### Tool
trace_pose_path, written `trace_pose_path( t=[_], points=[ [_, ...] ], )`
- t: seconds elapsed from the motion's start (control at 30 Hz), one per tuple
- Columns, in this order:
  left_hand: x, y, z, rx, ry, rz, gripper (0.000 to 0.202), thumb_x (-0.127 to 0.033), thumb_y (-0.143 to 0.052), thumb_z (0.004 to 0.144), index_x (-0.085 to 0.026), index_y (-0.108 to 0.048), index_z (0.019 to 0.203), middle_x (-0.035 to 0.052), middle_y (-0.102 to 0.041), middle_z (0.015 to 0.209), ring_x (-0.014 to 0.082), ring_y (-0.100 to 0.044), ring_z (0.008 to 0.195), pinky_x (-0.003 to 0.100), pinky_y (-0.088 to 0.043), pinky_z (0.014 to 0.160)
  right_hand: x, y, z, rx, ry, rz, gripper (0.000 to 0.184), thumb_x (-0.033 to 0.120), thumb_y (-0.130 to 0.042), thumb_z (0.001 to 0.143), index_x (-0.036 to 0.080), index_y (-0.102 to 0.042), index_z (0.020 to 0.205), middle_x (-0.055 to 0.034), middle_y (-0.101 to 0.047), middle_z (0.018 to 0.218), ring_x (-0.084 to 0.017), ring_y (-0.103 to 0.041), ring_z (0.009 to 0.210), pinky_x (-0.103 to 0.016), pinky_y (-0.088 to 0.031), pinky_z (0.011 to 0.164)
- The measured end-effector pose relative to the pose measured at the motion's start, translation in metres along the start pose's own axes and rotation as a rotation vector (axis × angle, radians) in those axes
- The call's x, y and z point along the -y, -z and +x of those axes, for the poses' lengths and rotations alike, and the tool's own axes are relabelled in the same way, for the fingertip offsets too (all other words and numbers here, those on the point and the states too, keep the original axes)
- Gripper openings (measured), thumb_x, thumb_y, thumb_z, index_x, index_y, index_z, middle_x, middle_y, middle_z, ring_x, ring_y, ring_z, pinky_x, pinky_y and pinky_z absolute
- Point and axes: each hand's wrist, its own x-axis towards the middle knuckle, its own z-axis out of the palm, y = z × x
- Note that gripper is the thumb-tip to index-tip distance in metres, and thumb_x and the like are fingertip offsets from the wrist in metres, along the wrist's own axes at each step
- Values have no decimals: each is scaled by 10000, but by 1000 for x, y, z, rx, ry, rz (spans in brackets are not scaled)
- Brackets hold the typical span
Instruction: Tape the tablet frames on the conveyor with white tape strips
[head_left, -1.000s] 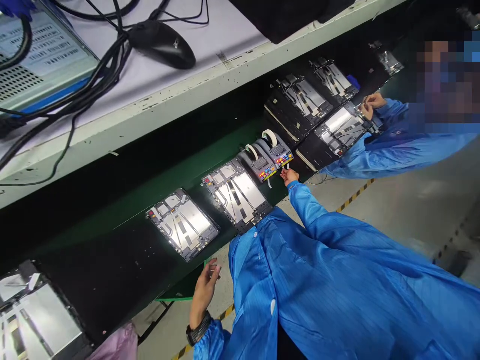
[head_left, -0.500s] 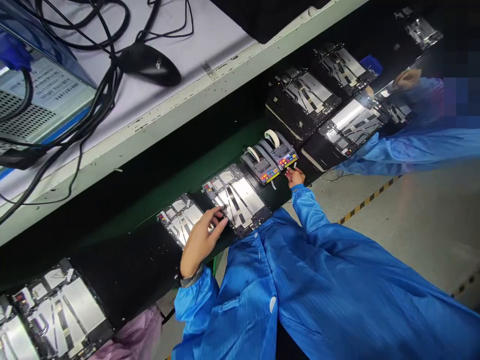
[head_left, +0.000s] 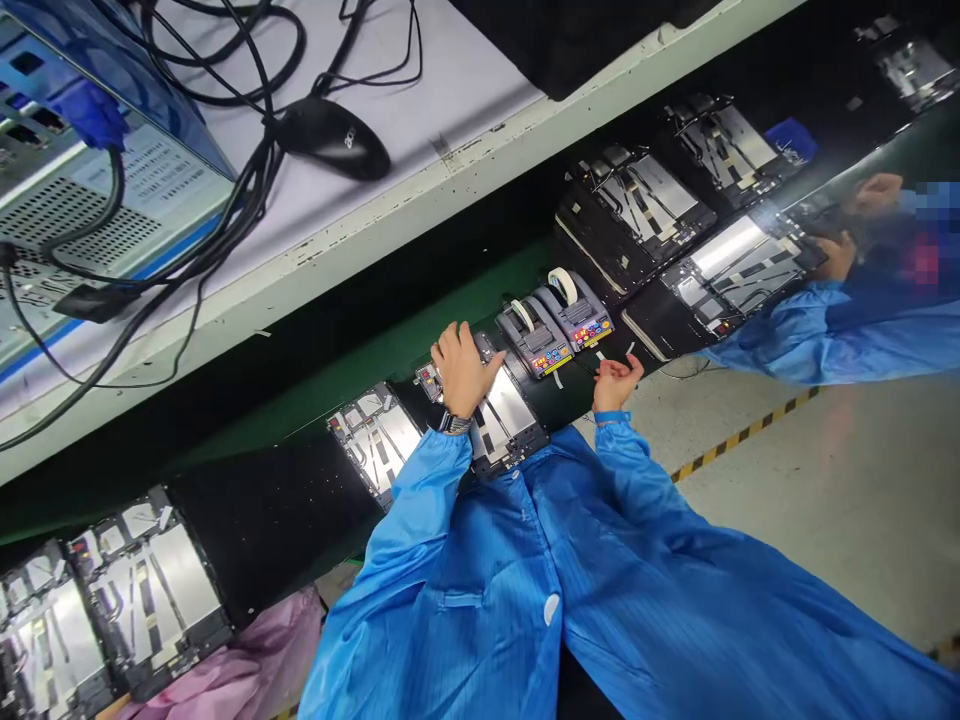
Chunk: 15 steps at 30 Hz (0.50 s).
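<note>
Your left hand [head_left: 461, 370] rests on a tablet frame [head_left: 504, 405], fingers together; your right hand [head_left: 616, 383], fingers apart, is just beside a tape dispenser [head_left: 577, 310].

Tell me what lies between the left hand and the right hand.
In the head view, part of a tablet frame lies beside the left hand, then a stretch of black belt runs on to the right hand.
</note>
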Motion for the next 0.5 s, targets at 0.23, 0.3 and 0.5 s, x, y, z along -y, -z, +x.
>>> trace_pose_path(
  t=[0.23,0.3,0.5],
  points=[
    [14,18,5,286,141,157,593,-474,-606,951,-224,-496,1477,146,-549,1504,350,-457,1415,548,-245,1220,100,-53,-50,696,584,-111,870,340,-766,846,301,-280,1567,-113,-543,1345,-227,-634,1032,-394,-587,867],
    [20,23,9,334,165,133,556,-476,-616,944,-246,-540,1444,127,-587,1473,344,-499,1380,540,-298,1188,120,-86,-58,907,698,-204,955,307,-760,854,286,-197,1625,-151,-487,1442,-279,-607,1127,-469,-560,953],
    [23,28,17,378,219,82,553,-494,-668,905,-279,-588,1408,103,-634,1427,349,-545,1342,514,-374,1120,142,-132,-57,1243,871,-451,1129,262,-774,842,331,-13,1673,-166,-400,1508,-365,-552,1285,-601,-481,1057]
  ],
)
